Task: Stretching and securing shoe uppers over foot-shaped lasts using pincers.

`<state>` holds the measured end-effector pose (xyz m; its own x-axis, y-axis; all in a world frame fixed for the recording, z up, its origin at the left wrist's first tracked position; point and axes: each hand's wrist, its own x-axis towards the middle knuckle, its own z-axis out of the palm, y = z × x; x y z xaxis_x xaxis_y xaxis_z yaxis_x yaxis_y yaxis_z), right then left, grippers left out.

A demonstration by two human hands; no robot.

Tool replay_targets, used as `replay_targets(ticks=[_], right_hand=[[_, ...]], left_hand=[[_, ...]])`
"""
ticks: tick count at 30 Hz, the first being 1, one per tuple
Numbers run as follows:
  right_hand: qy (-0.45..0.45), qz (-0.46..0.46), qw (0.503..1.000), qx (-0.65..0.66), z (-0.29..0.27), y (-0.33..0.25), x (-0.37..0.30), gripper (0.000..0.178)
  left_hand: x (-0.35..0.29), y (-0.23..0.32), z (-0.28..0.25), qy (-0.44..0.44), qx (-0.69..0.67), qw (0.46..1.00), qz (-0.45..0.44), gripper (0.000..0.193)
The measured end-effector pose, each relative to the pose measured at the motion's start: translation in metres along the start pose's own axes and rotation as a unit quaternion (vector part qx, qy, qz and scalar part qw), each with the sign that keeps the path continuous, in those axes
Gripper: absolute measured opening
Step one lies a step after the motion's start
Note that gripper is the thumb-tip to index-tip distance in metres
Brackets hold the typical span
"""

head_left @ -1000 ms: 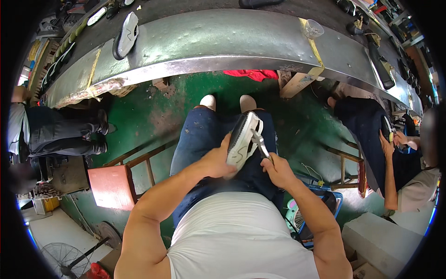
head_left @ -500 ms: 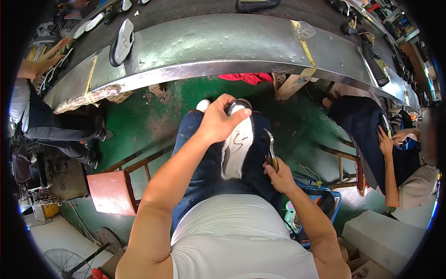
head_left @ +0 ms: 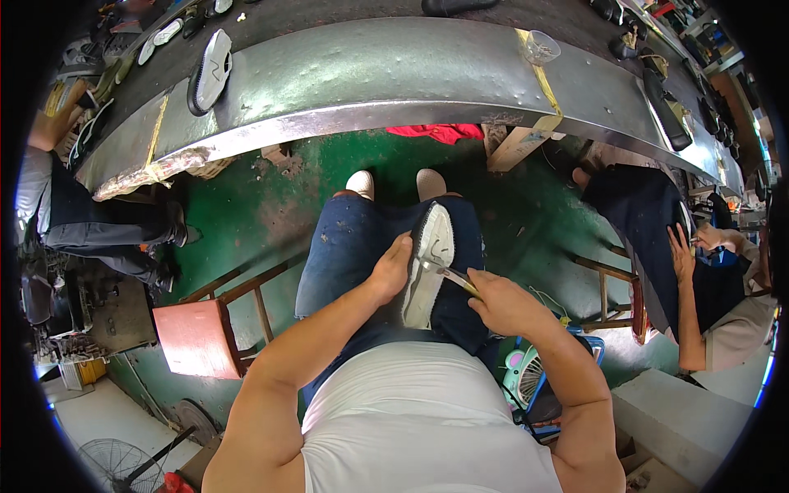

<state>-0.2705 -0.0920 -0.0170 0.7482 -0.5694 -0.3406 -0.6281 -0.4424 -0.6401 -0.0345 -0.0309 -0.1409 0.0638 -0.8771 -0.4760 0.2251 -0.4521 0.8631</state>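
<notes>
A shoe (head_left: pixel 425 297) rests on my lap, its pale underside facing up, with a dark curved mark and a dark stitched rim. My left hand (head_left: pixel 393 268) grips the shoe's left edge near the middle. From the other side, my right hand (head_left: pixel 503 302) is closed round the handle of a hammer (head_left: pixel 450 277). The hammer's metal head lies over the middle of the underside; whether it touches cannot be told. Navy trousers (head_left: pixel 349 246) cover my thighs beneath the shoe.
Ahead runs a metal-edged workbench (head_left: pixel 353 74) bearing another shoe (head_left: pixel 210 72) and a clear cup (head_left: pixel 541 48). A red-topped stool (head_left: pixel 197 340) stands left, a green fan (head_left: pixel 523 376) by my right hip. Co-workers sit at right (head_left: pixel 641 222) and stand at left (head_left: pixel 99 209).
The shoe has come down nearer my lap, and my left hand has slid from its far end to its left side. My right hand has swung the hammer left, over the shoe.
</notes>
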Motion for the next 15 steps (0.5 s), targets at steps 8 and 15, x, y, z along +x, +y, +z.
replay_targets(ticks=[8, 15], right_hand=[[-0.256, 0.142, 0.946, 0.14, -0.047, -0.019, 0.052, 0.024], [-0.031, 0.128, 0.964, 0.23, 0.056, -0.012, 0.039, 0.032]], left_hand=[[-0.021, -0.011, -0.004, 0.009, -0.088, 0.996, 0.0, 0.062], [-0.017, 0.017, -0.015, -0.021, -0.191, 0.981, -0.005, 0.076]])
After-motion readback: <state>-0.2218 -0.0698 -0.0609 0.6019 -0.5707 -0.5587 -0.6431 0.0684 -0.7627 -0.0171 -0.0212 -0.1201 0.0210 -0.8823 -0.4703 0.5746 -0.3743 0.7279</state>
